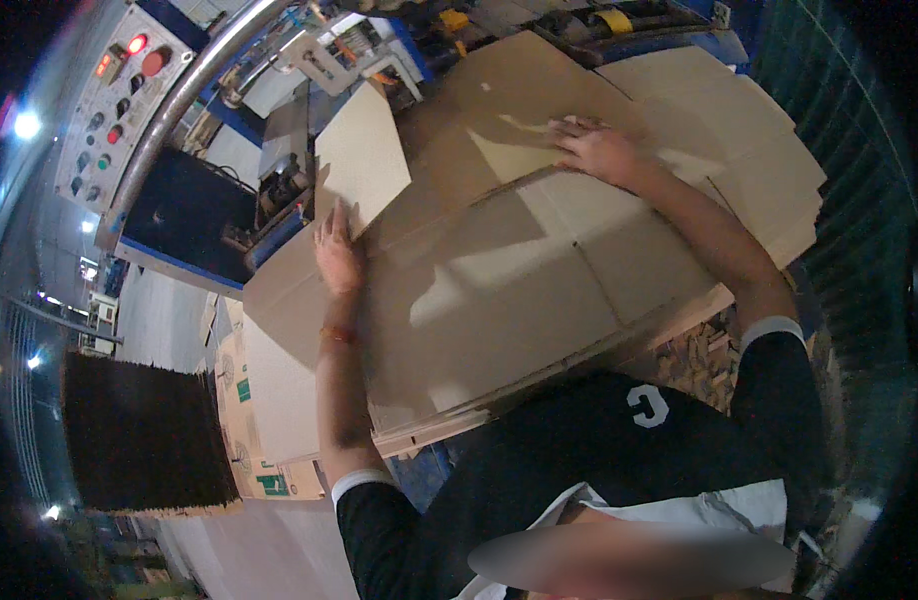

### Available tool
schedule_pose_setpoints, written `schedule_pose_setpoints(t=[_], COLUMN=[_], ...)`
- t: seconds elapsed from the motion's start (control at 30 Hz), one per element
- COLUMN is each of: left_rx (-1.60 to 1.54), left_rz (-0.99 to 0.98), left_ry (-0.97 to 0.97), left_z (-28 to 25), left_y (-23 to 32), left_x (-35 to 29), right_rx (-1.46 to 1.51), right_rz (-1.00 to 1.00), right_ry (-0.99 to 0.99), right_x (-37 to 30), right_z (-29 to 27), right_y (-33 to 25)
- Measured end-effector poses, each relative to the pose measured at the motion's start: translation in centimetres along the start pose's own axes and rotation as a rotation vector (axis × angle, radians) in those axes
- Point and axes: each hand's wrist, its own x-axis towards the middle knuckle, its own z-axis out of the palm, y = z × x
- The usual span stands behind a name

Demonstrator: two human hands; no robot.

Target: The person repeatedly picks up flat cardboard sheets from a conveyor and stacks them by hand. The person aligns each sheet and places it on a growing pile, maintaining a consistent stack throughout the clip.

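A large flat brown cardboard sheet (489,285) lies in front of me on a stack of similar sheets, with crease lines and slots across it. Toward the far left, a pale cardboard flap (364,155) stands out at an angle. My left hand (339,250) touches the near edge of this flap, its fingers stretched forward. Across the sheet to the right, my right hand (601,152) rests on the cardboard with fingers apart, near a long fold line. Shadows from my arms fall over the sheet. The undersides of both hands are hidden.
A control panel (119,110) with lit lamps and buttons stands at the far left, beside a curved metal rail (189,100). Machine parts (329,60) border the cardboard at the back. A dark stack (144,435) stands left; cardboard scraps (701,358) lie below right.
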Motion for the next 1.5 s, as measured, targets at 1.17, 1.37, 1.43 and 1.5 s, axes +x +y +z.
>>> schedule_pose_setpoints(t=[1.17, 1.37, 1.43, 1.5], left_rx=[-0.327, -1.188, -1.034, -0.973], left_rz=[-0.977, -1.139, -0.915, -0.839], left_ry=[0.708, 0.916, 0.850, 0.732], left_z=[-16.5, -19.6, -19.1, -18.9], left_y=[-5.8, -1.9, -0.1, 1.5], left_x=[-25.5, -22.5, -23.4, -23.8], right_rx=[1.228, 0.884, 0.701, 0.410], right_rz=[1.222, 0.625, 0.818, 0.825], right_ry=[1.306, 1.239, 1.118, 0.786], right_x=[-19.9, -25.9, -28.7, -30.1], right_z=[-11.2, -13.0, -12.4, -11.2], right_y=[9.7, 3.9, 0.5, -3.2])
